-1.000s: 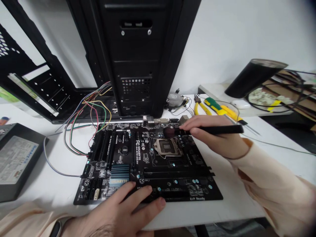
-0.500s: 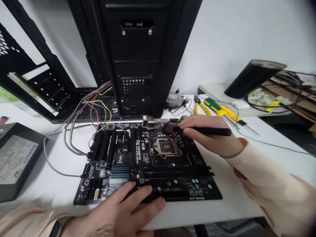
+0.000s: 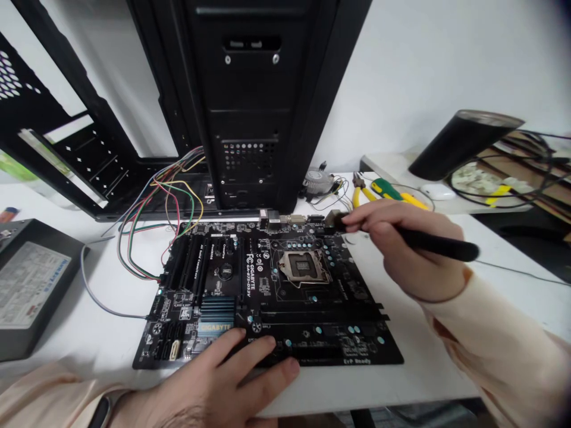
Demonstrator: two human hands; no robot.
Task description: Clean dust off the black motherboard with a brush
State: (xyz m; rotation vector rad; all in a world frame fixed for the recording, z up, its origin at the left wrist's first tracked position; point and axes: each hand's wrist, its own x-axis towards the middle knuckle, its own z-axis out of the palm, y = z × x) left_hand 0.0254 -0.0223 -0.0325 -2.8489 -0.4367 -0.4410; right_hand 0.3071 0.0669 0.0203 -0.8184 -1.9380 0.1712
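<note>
A black motherboard lies flat on the white table, with thin coloured wires plugged in along its left side. My left hand rests with fingers spread over the board's front edge, fingertips near the blue-grey heatsink. In my right hand is a brush, gripped by its black handle, which points right. Its head is mostly hidden by my fingers, close to the ports at the board's back right corner. The bare CPU socket sits just left of that hand.
An open black computer case stands behind the board. At left is a power supply. Behind my right hand lie a CPU cooler, yellow-handled pliers and a green-and-yellow screwdriver. A black cylinder and cables are farther right.
My right hand has moved right with the brush, from above the CPU socket to the board's back right corner. My left hand has stayed in place.
</note>
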